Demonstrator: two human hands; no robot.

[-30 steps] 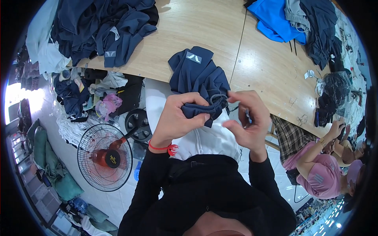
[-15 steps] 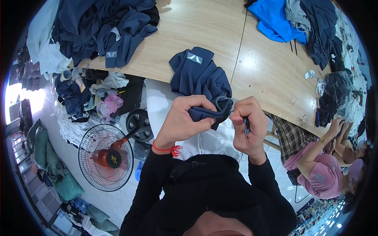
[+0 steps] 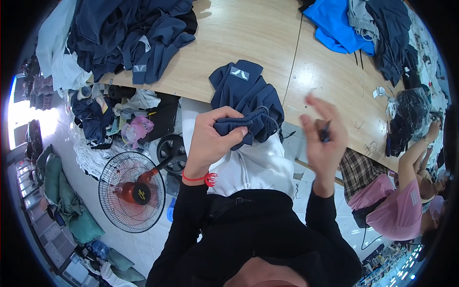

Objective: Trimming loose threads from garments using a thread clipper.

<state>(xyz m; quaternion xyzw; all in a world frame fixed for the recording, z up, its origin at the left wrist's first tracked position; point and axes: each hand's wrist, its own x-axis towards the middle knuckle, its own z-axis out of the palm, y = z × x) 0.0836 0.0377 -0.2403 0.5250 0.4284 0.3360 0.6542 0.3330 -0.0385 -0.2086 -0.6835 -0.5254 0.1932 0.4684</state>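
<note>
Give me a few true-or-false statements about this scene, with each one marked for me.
1. The left hand grips a navy garment. True.
2. The right hand grips the navy garment too. False: the right hand is apart from it and holds a small dark thing.
3. A red bracelet is on the left wrist. True.
4. The fan is on the picture's right side. False: the fan is on the left.
5. Blue cloth lies on the table. True.
</note>
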